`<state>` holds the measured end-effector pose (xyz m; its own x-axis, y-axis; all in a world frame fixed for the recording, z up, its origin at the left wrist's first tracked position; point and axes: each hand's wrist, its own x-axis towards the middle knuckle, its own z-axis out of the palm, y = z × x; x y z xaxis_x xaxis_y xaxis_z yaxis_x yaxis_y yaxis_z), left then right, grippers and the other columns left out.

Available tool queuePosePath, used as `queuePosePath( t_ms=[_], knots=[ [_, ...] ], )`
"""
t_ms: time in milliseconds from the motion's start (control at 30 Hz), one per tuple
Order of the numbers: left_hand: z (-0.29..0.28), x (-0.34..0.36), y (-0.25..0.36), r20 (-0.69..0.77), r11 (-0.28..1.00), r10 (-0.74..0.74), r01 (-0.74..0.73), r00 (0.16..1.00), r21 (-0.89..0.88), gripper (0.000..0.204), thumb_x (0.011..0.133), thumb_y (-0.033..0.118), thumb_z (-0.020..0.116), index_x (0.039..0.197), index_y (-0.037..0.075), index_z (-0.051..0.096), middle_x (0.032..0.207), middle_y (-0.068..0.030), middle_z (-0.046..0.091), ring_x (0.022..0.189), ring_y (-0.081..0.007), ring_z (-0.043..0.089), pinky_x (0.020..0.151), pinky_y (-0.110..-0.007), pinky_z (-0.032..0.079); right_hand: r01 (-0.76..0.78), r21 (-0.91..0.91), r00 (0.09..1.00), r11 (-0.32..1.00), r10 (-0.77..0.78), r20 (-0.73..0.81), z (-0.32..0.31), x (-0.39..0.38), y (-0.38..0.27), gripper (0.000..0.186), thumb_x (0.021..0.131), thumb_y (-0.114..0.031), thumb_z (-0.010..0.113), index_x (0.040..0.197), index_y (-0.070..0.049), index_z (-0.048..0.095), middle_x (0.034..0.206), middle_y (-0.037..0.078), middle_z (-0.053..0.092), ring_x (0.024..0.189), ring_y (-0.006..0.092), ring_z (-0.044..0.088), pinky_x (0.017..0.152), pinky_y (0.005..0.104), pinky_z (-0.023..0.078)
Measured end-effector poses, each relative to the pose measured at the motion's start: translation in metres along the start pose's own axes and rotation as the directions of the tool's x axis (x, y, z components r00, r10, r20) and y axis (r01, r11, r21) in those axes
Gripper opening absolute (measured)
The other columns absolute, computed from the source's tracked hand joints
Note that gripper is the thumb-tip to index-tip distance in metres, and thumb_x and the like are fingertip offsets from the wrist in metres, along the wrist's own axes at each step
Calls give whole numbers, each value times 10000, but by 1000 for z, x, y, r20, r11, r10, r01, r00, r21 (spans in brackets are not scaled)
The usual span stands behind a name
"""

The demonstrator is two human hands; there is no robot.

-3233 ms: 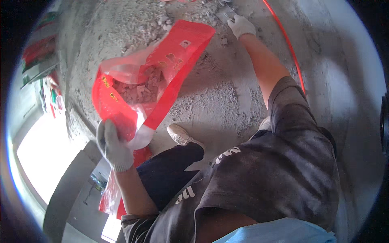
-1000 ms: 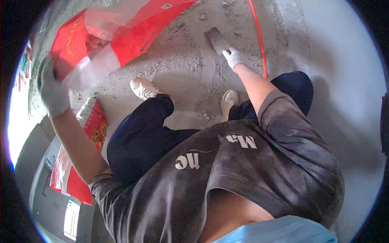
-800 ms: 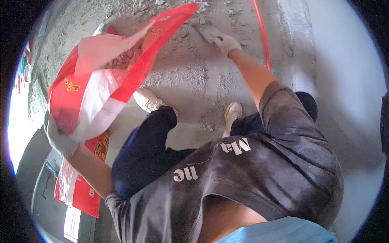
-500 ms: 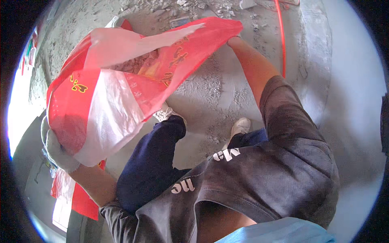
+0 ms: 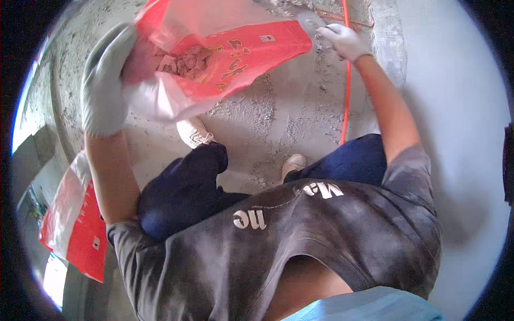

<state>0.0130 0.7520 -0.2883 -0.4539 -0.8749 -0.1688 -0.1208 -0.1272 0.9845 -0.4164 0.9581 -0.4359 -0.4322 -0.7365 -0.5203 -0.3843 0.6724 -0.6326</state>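
A red and whitish plastic woven sack [image 5: 267,51] with yellow lettering is spread in front of me. Broken rubble [image 5: 184,61] shows in the gap between its panels. My left hand [image 5: 107,83], in a white glove, is at the sack's left edge and appears to grip it; motion blurs the fingers. Off the sack's right corner, my right hand [image 5: 347,43], also gloved, is closed with its fingertips pinched. Between those fingertips and the sack is a small greyish thing [image 5: 309,21] that I cannot make out.
A bright orange hose [image 5: 347,101] runs along the dusty concrete floor [image 5: 257,112] at the right. Another red and white sack [image 5: 80,224] lies at my lower left. My white shoes [image 5: 194,132] stand below the raised sack. A pale wall [image 5: 455,134] is on the right.
My left hand has moved up and away from me, lifting that side of the sack. My right hand has shifted right and is out from behind the sack, which now reaches the top edge.
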Motion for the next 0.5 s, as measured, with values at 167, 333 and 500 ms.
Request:
queuePosePath(
  t_ms=[167,333,500],
  knots=[
    [23,20,10,261,758,422,-495,868,424,129,925,119,616,1008,21,615,953,-87,609,836,-184,575,776,-300,440,6,-216,999,976,-13,-30,-77,-80,-88,471,909,-472,617,1169,-81,656,684,-4,543,512,85,484,436,269,401],
    [44,11,17,194,989,138,-126,971,-73,255,963,202,575,763,47,608,643,26,533,564,-68,470,522,-236,363,-6,-331,999,944,23,47,-105,-141,-163,412,938,-434,594,1146,-85,665,613,-36,494,419,52,409,382,224,329],
    [40,4,21,121,987,100,-84,988,-136,228,957,219,587,832,36,639,702,25,563,629,-71,498,581,-232,394,224,-471,951,853,-87,296,-63,-148,-225,308,919,-375,623,1073,-112,667,624,-5,505,479,87,496,423,266,405]
  ],
)
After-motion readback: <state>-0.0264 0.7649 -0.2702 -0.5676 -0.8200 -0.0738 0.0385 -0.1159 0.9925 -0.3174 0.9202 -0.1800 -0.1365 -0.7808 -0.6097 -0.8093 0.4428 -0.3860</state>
